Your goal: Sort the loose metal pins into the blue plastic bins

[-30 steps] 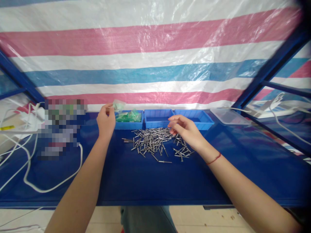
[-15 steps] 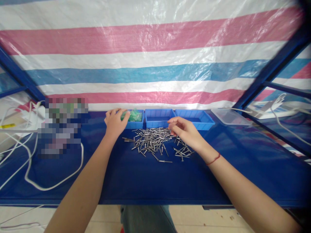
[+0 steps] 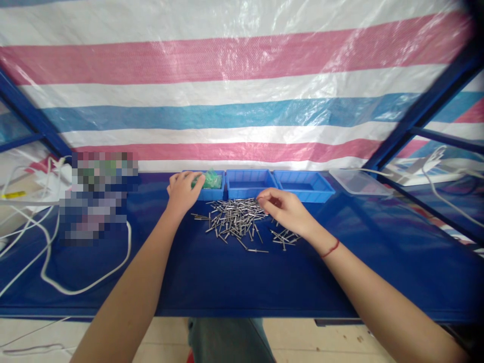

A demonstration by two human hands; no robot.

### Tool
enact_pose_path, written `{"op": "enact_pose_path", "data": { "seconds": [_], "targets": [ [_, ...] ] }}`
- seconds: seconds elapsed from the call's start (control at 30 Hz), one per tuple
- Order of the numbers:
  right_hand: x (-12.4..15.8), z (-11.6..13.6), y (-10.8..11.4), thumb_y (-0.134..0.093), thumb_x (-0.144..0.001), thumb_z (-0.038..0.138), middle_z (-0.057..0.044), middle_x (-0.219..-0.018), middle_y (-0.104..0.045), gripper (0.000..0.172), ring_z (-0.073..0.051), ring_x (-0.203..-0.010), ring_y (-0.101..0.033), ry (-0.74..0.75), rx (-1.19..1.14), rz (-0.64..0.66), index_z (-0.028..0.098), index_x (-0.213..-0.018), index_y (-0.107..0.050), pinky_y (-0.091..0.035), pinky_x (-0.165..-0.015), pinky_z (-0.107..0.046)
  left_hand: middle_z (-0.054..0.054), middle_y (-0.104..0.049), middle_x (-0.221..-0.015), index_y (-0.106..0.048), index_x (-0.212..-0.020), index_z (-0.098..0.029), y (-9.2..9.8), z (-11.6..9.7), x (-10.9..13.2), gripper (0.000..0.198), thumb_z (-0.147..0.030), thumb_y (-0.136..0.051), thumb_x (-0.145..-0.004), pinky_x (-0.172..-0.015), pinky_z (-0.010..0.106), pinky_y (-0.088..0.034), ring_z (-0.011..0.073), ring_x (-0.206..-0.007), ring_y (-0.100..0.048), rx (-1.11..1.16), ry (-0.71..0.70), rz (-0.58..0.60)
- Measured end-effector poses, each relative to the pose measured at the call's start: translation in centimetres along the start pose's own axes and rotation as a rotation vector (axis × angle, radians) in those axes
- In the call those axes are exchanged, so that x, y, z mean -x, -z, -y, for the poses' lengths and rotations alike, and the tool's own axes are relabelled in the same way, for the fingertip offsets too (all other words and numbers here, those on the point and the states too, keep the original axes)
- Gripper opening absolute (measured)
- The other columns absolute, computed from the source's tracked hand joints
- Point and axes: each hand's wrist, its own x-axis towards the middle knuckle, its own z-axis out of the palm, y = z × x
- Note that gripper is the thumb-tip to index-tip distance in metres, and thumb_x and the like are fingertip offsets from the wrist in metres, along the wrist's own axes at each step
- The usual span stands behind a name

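Note:
My left hand (image 3: 184, 190) lies over the left end of the left blue bin (image 3: 212, 194). Its bent fingers and thumb are closed around a crumpled green plastic bag (image 3: 212, 179) in that bin; the fingertips are partly hidden. At the right side of a loose heap of silver pop rivets (image 3: 236, 219) is my right hand (image 3: 284, 207), palm turned inward. Thumb and fingers come together in a pinch at the heap's edge. Whatever they hold is too small to make out. A smaller cluster of rivets (image 3: 283, 239) lies beneath the right wrist.
A middle blue bin (image 3: 249, 190) and a right blue bin (image 3: 304, 189) stand behind the heap. Farther right is a clear plastic lid or tray (image 3: 357, 182). White cables (image 3: 75, 292) loop across the left of the blue table (image 3: 260, 287). Striped sheeting (image 3: 234, 116) hangs behind.
My right hand has moved slightly down and left onto the heap's edge, its fingers curling closer together. My left hand stays at the green bag, shifted slightly right.

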Motion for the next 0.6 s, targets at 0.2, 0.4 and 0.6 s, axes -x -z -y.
{"op": "enact_pose_path", "data": {
  "seconds": [0.2, 0.4, 0.6],
  "targets": [
    [0.2, 0.8, 0.1, -0.047, -0.089, 0.023, -0.001, -0.076, -0.063, 0.018, -0.014, -0.066, -0.056, 0.154, 0.207, -0.04, 0.019, -0.078, -0.06, -0.043, -0.065, -0.028, 0.009, -0.053, -0.13, -0.063, -0.118, -0.026, 1.0, -1.5, 0.9, 0.037, -0.043, -0.053, -0.087, -0.1, 0.051, -0.033, 0.0337, -0.123, -0.036, -0.059, -0.095, -0.232],
    [1.2, 1.9, -0.4, -0.053, -0.088, 0.035, -0.008, -0.102, -0.064, 0.021, -0.023, -0.1, -0.057, 0.292, 0.327, -0.045, 0.02, -0.101, -0.06, -0.045, -0.091, -0.04, 0.01, -0.054, -0.124, -0.063, -0.115, -0.022, 3.9, -5.2, 2.8, 0.033, -0.039, -0.053, -0.088, -0.105, 0.045, -0.033, 0.0275, -0.122, -0.04, 0.063, -0.387, -0.242],
    [6.1, -0.3, 0.5, -0.063, -0.073, 0.056, -0.013, -0.149, -0.031, 0.079, -0.035, -0.139, -0.022, 0.219, 0.611, 0.101, 0.022, -0.139, -0.038, -0.029, -0.108, -0.056, 0.012, -0.036, -0.144, -0.051, -0.132, -0.027, 5.3, -4.6, 7.9, 0.072, -0.067, -0.058, -0.074, -0.11, 0.054, -0.024, 0.0358, -0.134, -0.028, 0.069, -0.624, 0.247]
  ]
}}
